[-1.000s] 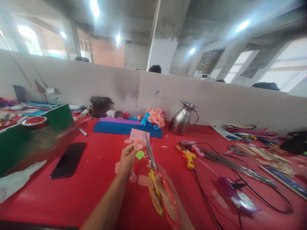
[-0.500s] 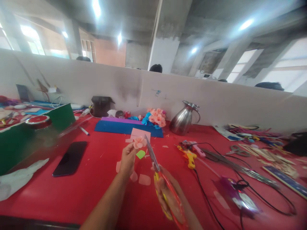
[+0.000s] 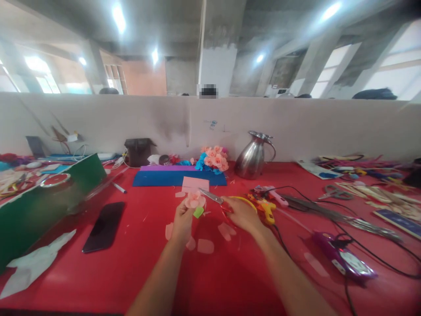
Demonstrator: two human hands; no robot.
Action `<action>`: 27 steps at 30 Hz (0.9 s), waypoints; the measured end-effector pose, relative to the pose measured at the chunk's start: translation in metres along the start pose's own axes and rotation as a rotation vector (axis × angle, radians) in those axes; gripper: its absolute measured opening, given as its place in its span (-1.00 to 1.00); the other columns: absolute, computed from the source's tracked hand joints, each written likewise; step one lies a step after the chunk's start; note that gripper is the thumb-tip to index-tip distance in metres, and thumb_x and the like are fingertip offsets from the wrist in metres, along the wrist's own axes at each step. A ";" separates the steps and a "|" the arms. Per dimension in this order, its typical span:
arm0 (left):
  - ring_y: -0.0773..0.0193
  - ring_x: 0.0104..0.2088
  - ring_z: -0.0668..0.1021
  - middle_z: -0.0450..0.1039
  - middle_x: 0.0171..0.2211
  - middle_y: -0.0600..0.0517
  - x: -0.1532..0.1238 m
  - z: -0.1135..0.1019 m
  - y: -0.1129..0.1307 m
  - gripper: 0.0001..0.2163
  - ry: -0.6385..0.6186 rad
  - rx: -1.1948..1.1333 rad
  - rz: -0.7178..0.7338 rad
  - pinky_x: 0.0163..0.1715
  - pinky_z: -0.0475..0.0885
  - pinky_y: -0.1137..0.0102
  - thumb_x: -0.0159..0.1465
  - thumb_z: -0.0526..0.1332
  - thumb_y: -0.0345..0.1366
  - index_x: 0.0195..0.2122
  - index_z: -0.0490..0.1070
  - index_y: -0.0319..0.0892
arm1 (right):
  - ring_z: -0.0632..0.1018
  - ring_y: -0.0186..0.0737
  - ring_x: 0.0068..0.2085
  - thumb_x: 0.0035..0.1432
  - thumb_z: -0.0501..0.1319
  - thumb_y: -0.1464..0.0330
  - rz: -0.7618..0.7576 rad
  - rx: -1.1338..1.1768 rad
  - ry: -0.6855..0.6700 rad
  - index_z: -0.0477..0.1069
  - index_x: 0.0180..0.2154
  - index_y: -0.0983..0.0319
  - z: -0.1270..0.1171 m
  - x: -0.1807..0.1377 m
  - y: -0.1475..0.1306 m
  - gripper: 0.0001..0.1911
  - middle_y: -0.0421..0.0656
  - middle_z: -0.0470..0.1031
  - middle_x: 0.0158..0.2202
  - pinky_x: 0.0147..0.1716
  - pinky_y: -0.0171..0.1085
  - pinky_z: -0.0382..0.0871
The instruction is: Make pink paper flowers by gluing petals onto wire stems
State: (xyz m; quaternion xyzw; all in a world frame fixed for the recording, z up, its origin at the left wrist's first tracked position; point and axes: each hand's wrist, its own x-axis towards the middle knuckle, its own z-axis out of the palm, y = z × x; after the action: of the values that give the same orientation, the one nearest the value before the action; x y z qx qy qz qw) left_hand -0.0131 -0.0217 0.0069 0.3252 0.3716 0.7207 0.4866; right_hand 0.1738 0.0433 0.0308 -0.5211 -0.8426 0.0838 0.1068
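Observation:
Between the fingers of my left hand is a pink paper flower, its petals facing up. My right hand is closed on the handles of a pair of scissors, which point left. The blade tips reach the flower's right edge; whether they touch it I cannot tell. Just below the flower is a small green paper piece. A pink paper sheet lies behind it. Cut pink petal pieces lie on the red table around my left hand.
At the back stand a bunch of paper flowers and a steel jug. To my right are a yellow glue gun, a purple power strip and loose cables. A phone and a green board occupy the left.
The scissors have swung from pointing forward to pointing left, and my right hand has moved forward and right. The flower stays in my left hand. My view has levelled slightly.

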 end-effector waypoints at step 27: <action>0.27 -0.24 0.50 0.54 -0.30 -0.01 -0.002 -0.003 -0.013 -0.78 -0.071 0.088 -0.050 -0.14 0.33 0.37 -0.03 0.34 -0.25 -0.34 0.51 -0.19 | 0.48 -0.26 -0.46 0.15 0.05 0.20 0.020 0.723 0.458 0.44 -0.36 0.21 0.046 -0.015 -0.028 -0.72 -0.18 0.49 -0.49 -0.44 -0.35 0.28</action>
State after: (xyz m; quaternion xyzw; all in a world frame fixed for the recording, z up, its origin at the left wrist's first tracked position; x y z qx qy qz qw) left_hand -0.0086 -0.0207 -0.0059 0.3624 0.3932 0.6793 0.5026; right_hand 0.1440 0.0165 -0.0082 -0.4636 -0.7084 0.2571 0.4660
